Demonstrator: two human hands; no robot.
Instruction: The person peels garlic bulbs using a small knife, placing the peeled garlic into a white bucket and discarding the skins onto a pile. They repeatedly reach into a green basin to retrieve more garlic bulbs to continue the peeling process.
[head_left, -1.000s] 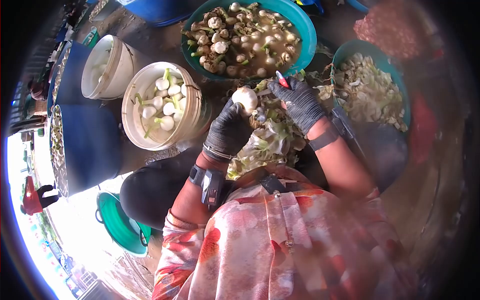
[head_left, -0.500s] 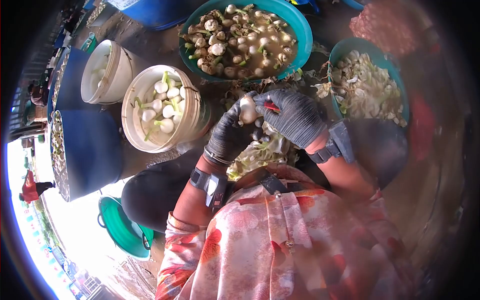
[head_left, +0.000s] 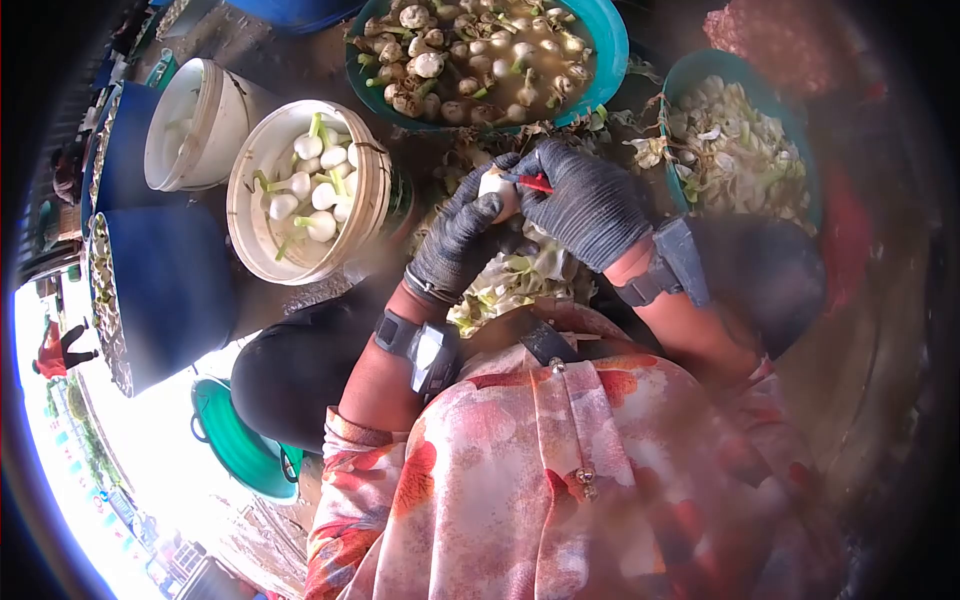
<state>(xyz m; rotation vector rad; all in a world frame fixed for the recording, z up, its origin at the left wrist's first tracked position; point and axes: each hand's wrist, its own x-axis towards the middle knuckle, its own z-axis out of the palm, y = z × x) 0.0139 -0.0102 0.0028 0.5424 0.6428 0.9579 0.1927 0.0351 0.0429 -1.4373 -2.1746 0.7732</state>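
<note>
My left hand (head_left: 455, 235), in a dark grey glove, holds a white bulb (head_left: 499, 192) between fingers and thumb. My gloved right hand (head_left: 588, 205) is closed round a small knife with a red handle (head_left: 534, 183), its tip end at the top of the bulb. Pale peelings (head_left: 515, 285) lie beneath my hands. Beyond them a teal basin (head_left: 612, 60) holds many unpeeled bulbs in murky water. A white bucket (head_left: 374, 185) to the left contains peeled bulbs with green stems.
A teal tub (head_left: 812, 165) of peelings stands at the right, near a red mesh sack (head_left: 765, 50). On the left are another white bucket (head_left: 207, 120), a blue container (head_left: 170, 290) and a green tub (head_left: 235, 440). A person in red (head_left: 52, 355) is far left.
The view has shifted, so the basins and buckets sit higher in it. The bulb in my left hand has turned and looks whiter, and the red-handled knife shows more.
</note>
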